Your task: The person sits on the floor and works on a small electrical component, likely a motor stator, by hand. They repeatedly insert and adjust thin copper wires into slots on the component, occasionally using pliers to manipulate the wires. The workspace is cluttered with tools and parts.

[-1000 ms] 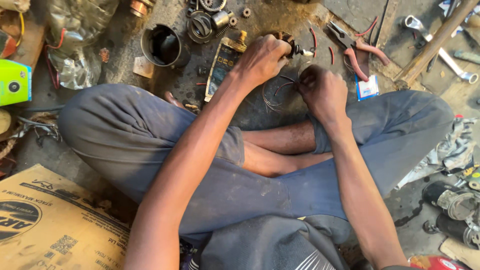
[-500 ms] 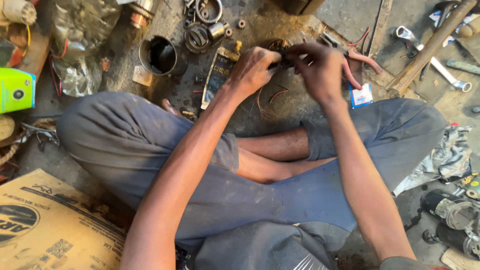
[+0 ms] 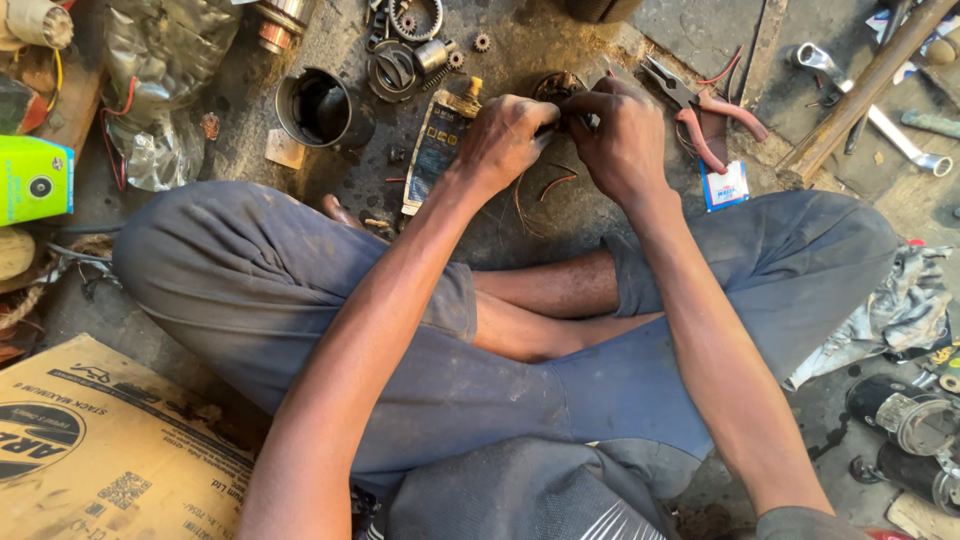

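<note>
Grimy workshop floor point(image 3: 560, 215) is carrying everything, and a person is sitting on it cross-legged in blue-grey trousers. Nearest, at the left, a flattened cardboard box point(image 3: 95, 455) is lying beside the knee, and at the near right dark cylindrical motor parts point(image 3: 905, 420) are lying by a crumpled grey rag point(image 3: 885, 305).

Farther out, past the crossed shins, both hands are meeting over the floor. The left hand point(image 3: 505, 140) and the right hand point(image 3: 625, 135) are gripping a small rusty round part point(image 3: 558, 88) between them, with the fingers point(image 3: 580, 103) curled and pressed together on it; thin copper wires point(image 3: 535, 190) are trailing down from it towards the legs. How the fingertips sit underneath cannot be told.

Just left of the left hand a squeezed tube point(image 3: 440, 145) is lying flat, and beyond it a dark open metal can point(image 3: 318, 108) is standing upright. Right of the right hand red-handled pliers point(image 3: 705, 110) are lying, with a small blue-and-white packet point(image 3: 724, 185) just near of them. Farthest off, small gears point(image 3: 415, 20) are scattered at the top, and a wrench point(image 3: 870, 110) is lying far right.
</note>
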